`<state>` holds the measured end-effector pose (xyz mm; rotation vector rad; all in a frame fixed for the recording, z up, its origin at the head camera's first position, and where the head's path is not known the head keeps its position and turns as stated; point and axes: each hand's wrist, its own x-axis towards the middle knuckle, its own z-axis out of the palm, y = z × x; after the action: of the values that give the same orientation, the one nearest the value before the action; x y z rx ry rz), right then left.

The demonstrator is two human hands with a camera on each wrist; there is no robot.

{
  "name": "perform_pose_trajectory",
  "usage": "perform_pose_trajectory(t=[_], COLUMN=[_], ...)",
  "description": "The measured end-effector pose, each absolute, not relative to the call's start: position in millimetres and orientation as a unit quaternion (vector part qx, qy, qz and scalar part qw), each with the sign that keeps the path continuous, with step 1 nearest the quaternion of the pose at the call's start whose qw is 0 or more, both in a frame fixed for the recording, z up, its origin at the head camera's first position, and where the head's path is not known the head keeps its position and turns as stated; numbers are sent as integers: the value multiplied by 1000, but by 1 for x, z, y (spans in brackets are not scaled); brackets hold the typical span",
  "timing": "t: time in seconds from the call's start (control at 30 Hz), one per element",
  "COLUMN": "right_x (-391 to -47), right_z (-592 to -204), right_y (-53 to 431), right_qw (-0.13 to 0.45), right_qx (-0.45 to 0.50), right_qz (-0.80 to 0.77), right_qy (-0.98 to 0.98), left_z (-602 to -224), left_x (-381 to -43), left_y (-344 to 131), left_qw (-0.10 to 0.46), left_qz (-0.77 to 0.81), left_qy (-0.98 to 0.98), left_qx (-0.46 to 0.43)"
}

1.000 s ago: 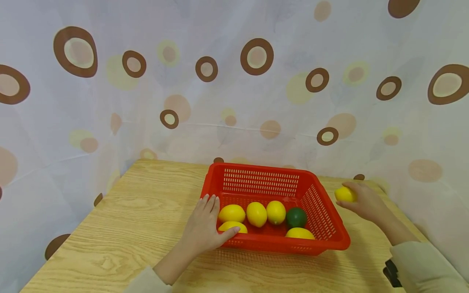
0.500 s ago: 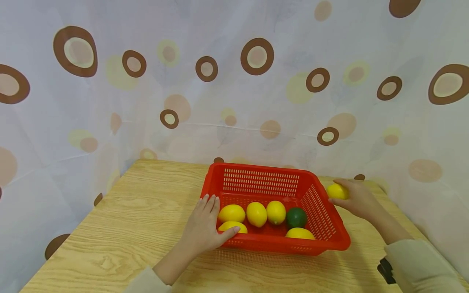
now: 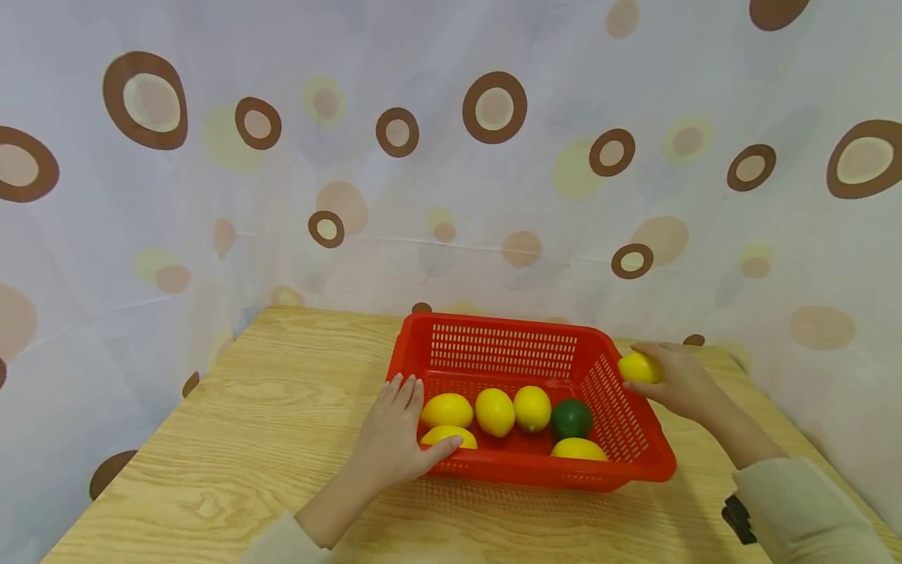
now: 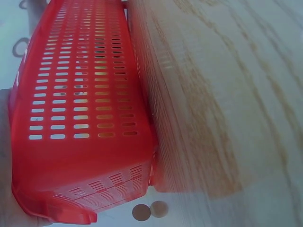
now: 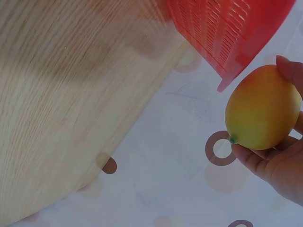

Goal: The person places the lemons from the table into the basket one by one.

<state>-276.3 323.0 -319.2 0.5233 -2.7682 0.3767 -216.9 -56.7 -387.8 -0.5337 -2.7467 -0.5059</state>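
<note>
A red plastic basket with slotted walls stands on the wooden table, holding several yellow lemons and one dark green round fruit. My left hand rests on the basket's near left corner, fingers straight over the left rim and thumb along the front rim. In the left wrist view only an edge of that hand shows beside the basket wall. Above the basket's right rim, my right hand holds a lemon between thumb and fingers. The right wrist view shows this lemon with a green stem end.
The wood-grain table extends to the left and in front of the basket. A pale curtain with brown rings and spots hangs behind the table and along its sides. A black strap shows by the right sleeve.
My right hand has moved left with the lemon, from beside the basket to its right rim. The left hand and the fruit in the basket stay in place.
</note>
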Motion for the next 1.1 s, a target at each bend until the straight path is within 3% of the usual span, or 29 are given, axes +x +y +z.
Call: perform_pose_trajectory(t=[0.3,1.1], right_x=[-277,-276], right_z=[-316,-322], right_y=[312,289], right_qw=[119,106], right_qx=[187,200], right_qz=[152,163], right_qy=[-963,-960], left_z=[-388,-387], left_x=[-217,-216], left_y=[-57,-57], left_qw=[147,151], left_qz=[-180,-174], left_qy=[-955,-955], left_qx=[-184,-185])
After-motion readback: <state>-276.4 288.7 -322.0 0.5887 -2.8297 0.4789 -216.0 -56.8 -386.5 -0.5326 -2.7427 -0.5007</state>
